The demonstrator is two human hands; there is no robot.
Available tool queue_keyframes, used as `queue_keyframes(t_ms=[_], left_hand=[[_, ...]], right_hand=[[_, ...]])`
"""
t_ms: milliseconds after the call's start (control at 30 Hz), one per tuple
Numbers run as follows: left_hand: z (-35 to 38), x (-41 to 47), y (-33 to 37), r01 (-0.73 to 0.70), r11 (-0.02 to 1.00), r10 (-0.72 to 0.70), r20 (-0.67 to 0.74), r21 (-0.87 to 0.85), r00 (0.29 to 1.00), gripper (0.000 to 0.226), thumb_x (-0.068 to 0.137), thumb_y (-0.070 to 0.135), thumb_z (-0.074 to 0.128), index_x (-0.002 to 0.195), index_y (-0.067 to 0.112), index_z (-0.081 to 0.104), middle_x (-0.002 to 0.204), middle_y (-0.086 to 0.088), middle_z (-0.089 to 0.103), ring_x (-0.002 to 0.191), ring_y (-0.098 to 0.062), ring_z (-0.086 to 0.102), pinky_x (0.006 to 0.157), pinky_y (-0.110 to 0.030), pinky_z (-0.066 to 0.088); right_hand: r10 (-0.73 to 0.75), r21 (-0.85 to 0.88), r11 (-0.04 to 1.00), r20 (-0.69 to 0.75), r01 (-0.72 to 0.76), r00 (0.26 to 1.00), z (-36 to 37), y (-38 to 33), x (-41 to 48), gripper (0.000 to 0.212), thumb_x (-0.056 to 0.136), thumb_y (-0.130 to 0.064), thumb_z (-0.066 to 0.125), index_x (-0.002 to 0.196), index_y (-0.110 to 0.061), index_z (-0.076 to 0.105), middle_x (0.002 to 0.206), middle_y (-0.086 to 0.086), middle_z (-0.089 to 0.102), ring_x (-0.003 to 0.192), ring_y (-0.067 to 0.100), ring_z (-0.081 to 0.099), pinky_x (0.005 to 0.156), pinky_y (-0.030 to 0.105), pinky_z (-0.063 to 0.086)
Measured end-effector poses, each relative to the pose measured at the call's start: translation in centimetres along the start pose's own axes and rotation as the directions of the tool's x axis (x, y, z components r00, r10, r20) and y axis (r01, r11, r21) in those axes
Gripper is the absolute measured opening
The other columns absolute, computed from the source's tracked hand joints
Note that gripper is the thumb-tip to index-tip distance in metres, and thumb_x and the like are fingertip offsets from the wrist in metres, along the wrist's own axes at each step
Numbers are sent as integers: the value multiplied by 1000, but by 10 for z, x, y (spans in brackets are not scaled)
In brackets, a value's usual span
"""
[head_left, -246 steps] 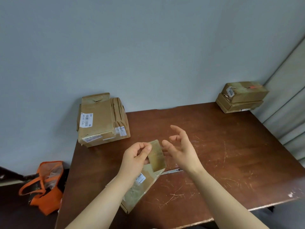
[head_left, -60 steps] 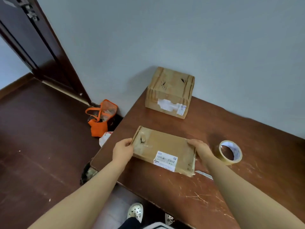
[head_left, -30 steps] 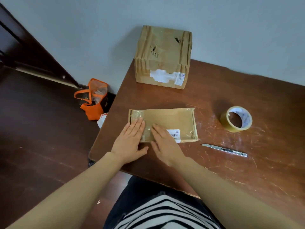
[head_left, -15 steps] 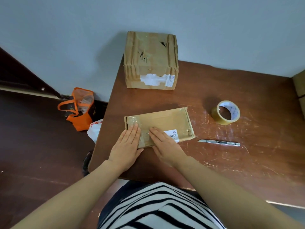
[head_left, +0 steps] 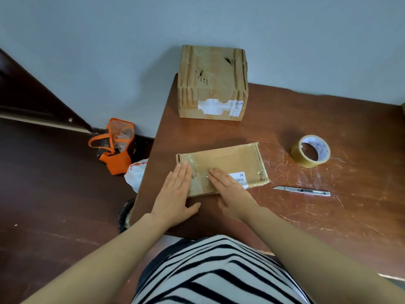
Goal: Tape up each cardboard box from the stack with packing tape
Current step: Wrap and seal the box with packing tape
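Still, as half a second ago, the left hand [head_left: 175,194] and right hand [head_left: 232,191] lie flat and outstretched, pressing the taped left part of the box [head_left: 236,159] on the worktop [head_left: 306,216], tape roll [head_left: 305,163] and knife [head_left: 302,191] untouched to its right, the stack [head_left: 212,84] behind it.

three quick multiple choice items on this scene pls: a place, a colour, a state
1. The tape roll lies: A right of the flat box; B on the floor; C on a chair.
2. The floor bag is: A blue; B orange; C green.
3. Left hand and right hand: A lift the roll; B hold scissors; C press the flat box.
1 A, it sits on the table past the box's right end. 2 B, orange fabric. 3 C, straight fingers on its taped top.
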State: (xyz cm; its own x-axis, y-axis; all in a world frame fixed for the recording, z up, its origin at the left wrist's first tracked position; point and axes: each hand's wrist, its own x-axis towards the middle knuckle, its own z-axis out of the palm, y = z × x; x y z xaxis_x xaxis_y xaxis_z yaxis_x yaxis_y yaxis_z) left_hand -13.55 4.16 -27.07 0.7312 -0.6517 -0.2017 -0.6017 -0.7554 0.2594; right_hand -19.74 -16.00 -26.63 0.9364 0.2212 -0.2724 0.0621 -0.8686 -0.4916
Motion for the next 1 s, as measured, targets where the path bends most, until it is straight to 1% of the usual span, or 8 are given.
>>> queue_keyframes(t_ms=[167, 300, 567, 733, 800, 867, 933, 1000], left_hand=[[0, 9, 7, -83, 981, 76, 49, 175, 996, 80, 81, 56, 37, 138, 1, 46, 145, -14, 44, 134, -25, 44, 110, -35, 17], [5, 11, 6, -101, 970, 123, -89, 220, 988, 85, 69, 48, 76, 134, 0, 51, 140, -15, 50, 129, -27, 50, 112, -36, 25], [8, 18, -1, -137, 951, 177, -122, 277, 977, 90, 58, 52, 84, 127, 1, 59, 133, -15, 57, 122, -25, 57, 98, -41, 46], [3, 17, -1, -153, 966, 172, -78, 209, 982, 96, 60, 51, 84, 133, -2, 52, 141, -19, 49, 129, -28, 49, 100, -46, 47], [-1, 12, -6, -157, 984, 163, -74, 82, 984, 105, 72, 50, 77, 147, -2, 26, 156, -17, 18, 145, -26, 19, 115, -45, 28], [-9, 9, -13, -97, 995, 96, -56, -2, 994, 112, 77, 53, 70, 151, 5, 0, 158, -8, -9, 147, -18, -11, 120, -37, 4], [-12, 11, -13, -111, 992, 114, -55, 57, 992, 112, 77, 59, 64, 151, 7, -1, 158, -8, -8, 146, -17, -13, 119, -36, 2], [-13, 16, -7, -161, 976, 160, 22, 148, 987, 103, 77, 67, 50, 151, 5, 15, 158, -11, 11, 147, -20, 6, 119, -37, 10]], right_hand=[[-2, 2, 1000, 9, 2, 1000, -1, 2, 2, 77, 84, -5, 49, 152, -11, 13, 160, -3, 4, 148, 13, -1, 120, 30, 6], [-2, -7, 1000, 6, 2, 1000, -1, 2, 2, 78, 85, -6, 48, 153, -12, 11, 160, -4, 2, 147, 11, -3, 120, 25, 2], [-18, -22, 1000, 10, 18, 1000, -2, 4, 2, 77, 85, -4, 47, 153, -12, 10, 161, -4, 2, 147, 12, -3, 118, 21, -1], [-29, -25, 999, 4, 29, 1000, -4, 4, 1, 77, 86, -5, 47, 153, -13, 8, 161, -5, 0, 147, 11, -4, 115, 17, -4], [-25, -14, 1000, 1, 25, 1000, -4, 4, 1, 78, 86, -5, 48, 153, -13, 8, 161, -5, -1, 147, 11, -4, 114, 16, -5], [-21, -15, 1000, -1, 21, 1000, -3, 4, 2, 79, 86, -7, 49, 153, -13, 8, 161, -5, -1, 147, 11, -5, 115, 18, -5], [-16, -18, 1000, 3, 16, 1000, -2, 4, 2, 80, 85, -8, 51, 153, -13, 9, 161, -4, -1, 147, 12, -5, 115, 19, -4], [-9, -21, 1000, 4, 10, 1000, -1, 4, 2, 80, 85, -8, 51, 153, -13, 10, 161, -4, 0, 147, 12, -4, 116, 20, -3]])
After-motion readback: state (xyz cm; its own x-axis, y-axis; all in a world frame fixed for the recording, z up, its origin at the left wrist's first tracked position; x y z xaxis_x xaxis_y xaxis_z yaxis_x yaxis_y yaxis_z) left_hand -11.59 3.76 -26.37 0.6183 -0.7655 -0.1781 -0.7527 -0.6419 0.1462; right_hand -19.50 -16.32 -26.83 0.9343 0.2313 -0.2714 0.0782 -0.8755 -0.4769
